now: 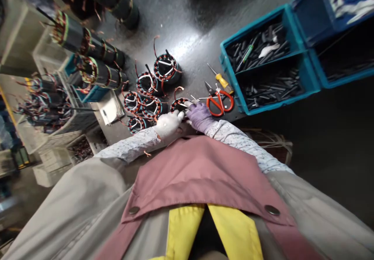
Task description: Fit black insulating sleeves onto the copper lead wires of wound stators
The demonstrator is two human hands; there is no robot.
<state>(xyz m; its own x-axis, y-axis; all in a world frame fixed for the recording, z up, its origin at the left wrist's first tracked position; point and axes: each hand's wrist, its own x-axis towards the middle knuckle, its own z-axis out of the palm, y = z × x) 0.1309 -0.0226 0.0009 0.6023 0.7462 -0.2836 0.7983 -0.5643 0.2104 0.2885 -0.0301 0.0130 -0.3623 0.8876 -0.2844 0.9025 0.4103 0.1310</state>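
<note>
My left hand (169, 123), in a white knit glove, grips the near left side of a motor stator (177, 104) wound with copper wire and laced with red and blue cord. My right hand (200, 116), in a purple glove with pale fingertips, is closed at the right side of the same stator. Its fingertips press at the rim; whether they also pinch a wire or a sleeve I cannot make out. Several similar stators (152, 107) with white sleeves and loose leads stand on the bench just left of my hands.
Red-handled scissors (214, 106) and a yellow screwdriver (224, 83) lie to the right. Beyond them stands a teal divided bin (270, 108) of dark strips. Stacked stator cores (99, 73) stand at the left, near a paper pad (109, 108) and crates (84, 123).
</note>
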